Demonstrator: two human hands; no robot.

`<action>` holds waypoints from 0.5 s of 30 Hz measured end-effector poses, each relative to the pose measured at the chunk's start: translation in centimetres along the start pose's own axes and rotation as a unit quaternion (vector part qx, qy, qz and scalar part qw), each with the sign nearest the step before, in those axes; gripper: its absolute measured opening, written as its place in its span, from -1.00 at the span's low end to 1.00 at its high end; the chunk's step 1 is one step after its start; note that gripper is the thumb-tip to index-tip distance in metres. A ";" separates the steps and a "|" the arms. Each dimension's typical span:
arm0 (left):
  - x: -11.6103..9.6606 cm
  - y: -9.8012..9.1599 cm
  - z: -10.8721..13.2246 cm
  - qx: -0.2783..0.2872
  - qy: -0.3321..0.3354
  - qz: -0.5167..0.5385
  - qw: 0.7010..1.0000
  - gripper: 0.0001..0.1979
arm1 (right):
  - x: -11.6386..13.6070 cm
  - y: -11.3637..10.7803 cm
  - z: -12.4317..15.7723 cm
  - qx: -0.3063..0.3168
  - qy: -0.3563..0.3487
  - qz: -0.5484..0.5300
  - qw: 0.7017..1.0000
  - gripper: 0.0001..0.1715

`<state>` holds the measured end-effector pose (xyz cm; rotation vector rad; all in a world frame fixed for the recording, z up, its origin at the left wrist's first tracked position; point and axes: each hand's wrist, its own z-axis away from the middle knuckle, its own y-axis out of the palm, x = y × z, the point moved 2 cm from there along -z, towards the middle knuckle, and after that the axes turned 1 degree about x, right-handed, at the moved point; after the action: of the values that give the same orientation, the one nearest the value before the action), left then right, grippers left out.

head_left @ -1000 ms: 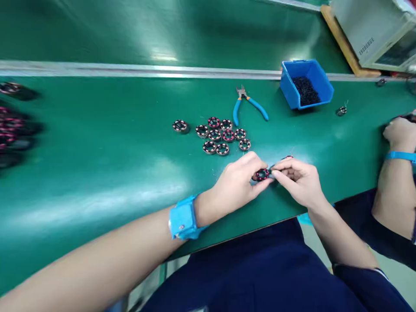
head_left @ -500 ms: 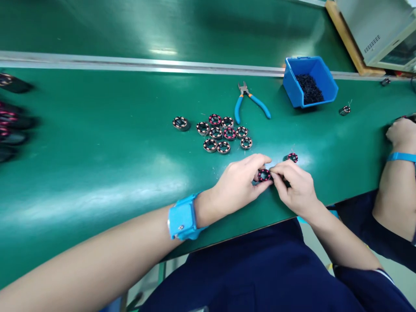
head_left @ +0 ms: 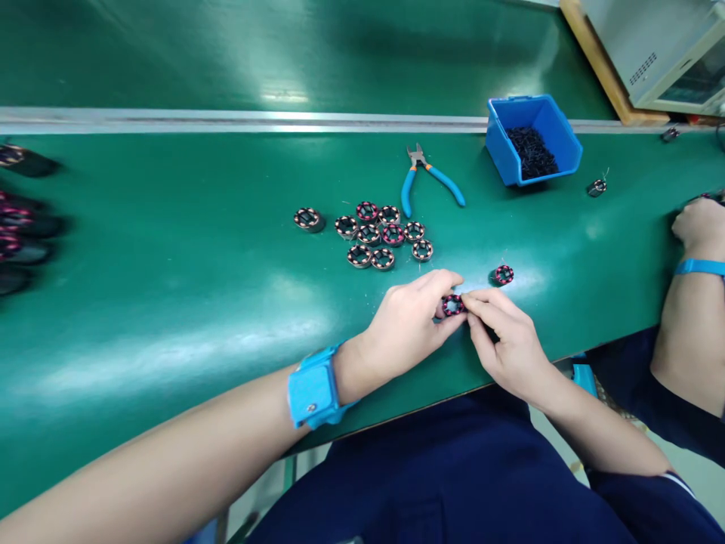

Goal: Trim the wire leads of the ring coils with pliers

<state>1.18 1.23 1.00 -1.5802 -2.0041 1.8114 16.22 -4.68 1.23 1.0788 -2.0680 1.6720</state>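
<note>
My left hand point(head_left: 411, 325) and my right hand point(head_left: 504, 340) meet near the front edge of the green bench, both pinching one small ring-shaped coil part with pink windings point(head_left: 452, 305). A blue strap point(head_left: 313, 391) sits on my left wrist. A second pink ring part point(head_left: 504, 274) lies on the bench just beyond my right hand. A cluster of several similar ring parts point(head_left: 381, 234) lies farther back, with one apart point(head_left: 309, 220) to its left.
Blue-handled cutters point(head_left: 426, 180) lie behind the cluster. A blue bin point(head_left: 531, 140) of small black pieces stands at the back right, a lone small part point(head_left: 596, 187) beside it. Another person's hand point(head_left: 699, 225) with a blue wristband works at the right edge. Dark parts point(head_left: 20, 227) lie far left.
My right hand has slid a little nearer and lower, uncovering the second pink ring part behind it. Both hands stay on the same ring part.
</note>
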 end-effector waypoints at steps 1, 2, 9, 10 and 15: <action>-0.1 -0.3 -0.1 0.012 0.003 -0.039 0.999 -0.73 | -0.1 -0.6 -0.3 0.004 -0.009 0.018 1.000 -0.67; -0.3 -0.8 -0.3 0.022 0.007 -0.088 0.996 -0.75 | -0.3 -1.5 -0.9 -0.003 -0.022 0.044 0.999 -0.65; -2.3 -2.0 -4.0 0.040 0.163 -0.173 0.971 -0.59 | -9.1 -10.4 -13.6 -0.117 0.014 0.208 0.971 -0.75; -2.4 -1.4 -4.8 0.075 0.195 -0.163 0.964 -0.56 | -10.7 -10.7 -15.8 -0.078 0.047 0.233 0.968 -0.78; -2.3 1.1 -7.3 0.220 0.204 -0.151 0.942 -0.68 | -16.5 -8.9 -21.7 0.061 0.164 0.319 0.932 -0.89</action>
<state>7.34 4.84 3.90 -1.2933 -1.4375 1.5186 28.50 21.09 3.79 0.1021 -2.2298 2.1058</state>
